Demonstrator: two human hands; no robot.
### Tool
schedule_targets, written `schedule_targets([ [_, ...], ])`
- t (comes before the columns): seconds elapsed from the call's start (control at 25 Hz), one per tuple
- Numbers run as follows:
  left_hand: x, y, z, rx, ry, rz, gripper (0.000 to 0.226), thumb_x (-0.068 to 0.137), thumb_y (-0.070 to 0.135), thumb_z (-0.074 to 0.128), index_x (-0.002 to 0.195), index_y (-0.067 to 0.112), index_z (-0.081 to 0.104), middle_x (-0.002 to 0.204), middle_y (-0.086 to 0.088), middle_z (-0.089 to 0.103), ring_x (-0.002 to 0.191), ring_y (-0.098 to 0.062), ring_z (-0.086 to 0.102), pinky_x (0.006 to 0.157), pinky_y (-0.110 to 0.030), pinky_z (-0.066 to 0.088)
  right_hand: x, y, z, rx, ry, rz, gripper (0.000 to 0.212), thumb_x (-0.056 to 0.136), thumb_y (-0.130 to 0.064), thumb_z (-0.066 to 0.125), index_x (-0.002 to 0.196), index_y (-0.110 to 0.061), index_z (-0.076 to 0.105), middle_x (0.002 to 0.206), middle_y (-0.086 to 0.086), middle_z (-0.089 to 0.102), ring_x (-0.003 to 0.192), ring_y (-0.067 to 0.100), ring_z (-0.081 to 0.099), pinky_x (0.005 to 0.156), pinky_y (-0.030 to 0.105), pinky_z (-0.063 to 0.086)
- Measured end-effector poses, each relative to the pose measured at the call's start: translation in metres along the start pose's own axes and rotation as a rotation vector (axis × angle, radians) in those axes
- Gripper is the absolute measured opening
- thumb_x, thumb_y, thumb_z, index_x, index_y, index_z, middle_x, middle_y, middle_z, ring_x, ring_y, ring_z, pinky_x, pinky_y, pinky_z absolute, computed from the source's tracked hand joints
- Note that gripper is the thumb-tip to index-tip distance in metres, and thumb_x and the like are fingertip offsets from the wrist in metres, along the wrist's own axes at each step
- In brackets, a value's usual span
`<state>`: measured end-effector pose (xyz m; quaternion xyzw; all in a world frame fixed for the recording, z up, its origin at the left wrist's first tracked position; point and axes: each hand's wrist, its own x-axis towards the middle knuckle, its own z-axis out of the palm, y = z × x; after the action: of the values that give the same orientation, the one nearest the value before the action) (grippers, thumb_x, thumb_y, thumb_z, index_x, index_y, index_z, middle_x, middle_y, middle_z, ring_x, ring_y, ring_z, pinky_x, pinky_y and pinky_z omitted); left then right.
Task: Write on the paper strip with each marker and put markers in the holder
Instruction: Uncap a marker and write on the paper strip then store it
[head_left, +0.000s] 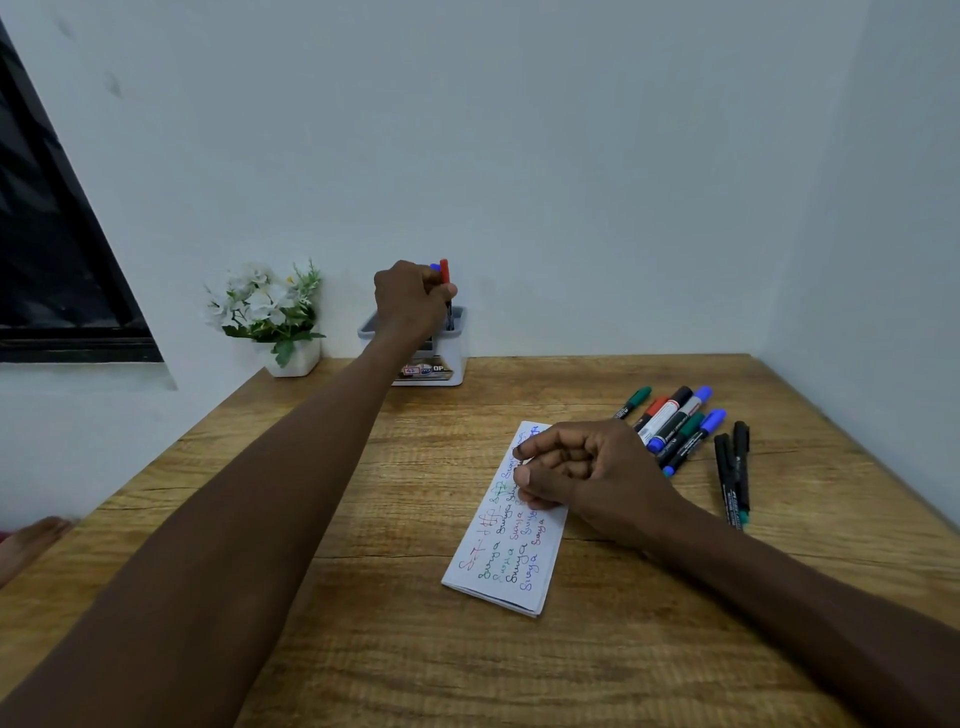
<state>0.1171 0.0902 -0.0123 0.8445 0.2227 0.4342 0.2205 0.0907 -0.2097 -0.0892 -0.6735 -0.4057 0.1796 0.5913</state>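
— What's on the brown wooden table (363, 649)?
— A white folded paper strip (498, 566) at its middle, under the right hand (587, 478), whose fingers are curled and empty.
— And the white plastic holder (452, 364)?
— By the back wall. The left hand (410, 301) grips a slim red-capped marker (444, 271) upright in it. The loose coloured markers (670, 418) lie to the right.

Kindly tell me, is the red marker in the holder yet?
Partly in: the red marker dips into the holder, left hand gripping it.

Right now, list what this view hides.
1. Head view: the left hand, gripping the red marker, and forearm cover the holder's inside; markers in it cannot be counted.
2. Head view: the right hand covers the paper strip's far end.
3. Head view: loose markers' print too small.
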Motion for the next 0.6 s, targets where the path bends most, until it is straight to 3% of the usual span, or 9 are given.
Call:
schedule_targets([
  [0.2,0.001,-0.001,0.004,0.007,-0.053,-0.019,0.027,0.084,0.019,0.077,0.108,0.007,0.079,0.100,-0.010,0.079,0.098,-0.019,0.073,0.101,-0.032,0.052,0.001,0.001,-0.001,-0.001,-0.005,0.004,0.023,0.083,-0.008,0.080,0.104,-0.002,0.075,0.086,0.012,0.080,0.078,0.025,0.079,0.075,0.040,0.065],
  [0.32,-0.003,-0.004,0.003,0.021,-0.037,-0.019,0.024,0.085,0.014,0.073,0.107,0.008,0.079,0.103,-0.008,0.079,0.101,-0.018,0.072,0.101,-0.022,0.046,0.001,0.001,-0.001,-0.006,-0.010,-0.006,0.023,0.083,-0.008,0.080,0.104,-0.003,0.075,0.085,0.012,0.080,0.078,0.027,0.078,0.074,0.039,0.065],
  [0.48,-0.014,-0.003,-0.003,-0.049,-0.005,0.005,0.021,0.080,0.012,0.071,0.098,0.010,0.081,0.097,-0.006,0.079,0.091,-0.013,0.073,0.099,-0.027,0.052,0.001,0.001,-0.001,-0.012,-0.010,-0.013,0.023,0.083,-0.008,0.080,0.104,-0.002,0.074,0.085,0.012,0.080,0.077,0.027,0.078,0.074,0.039,0.065],
  [0.6,-0.028,0.001,-0.006,-0.100,-0.002,0.059,0.019,0.083,0.008,0.070,0.099,0.008,0.080,0.093,-0.003,0.079,0.076,-0.001,0.068,0.084,-0.009,0.052,0.000,0.000,-0.001,0.001,-0.010,-0.010,0.023,0.083,-0.006,0.080,0.104,0.000,0.074,0.085,0.013,0.079,0.078,0.027,0.078,0.073,0.038,0.065],
])
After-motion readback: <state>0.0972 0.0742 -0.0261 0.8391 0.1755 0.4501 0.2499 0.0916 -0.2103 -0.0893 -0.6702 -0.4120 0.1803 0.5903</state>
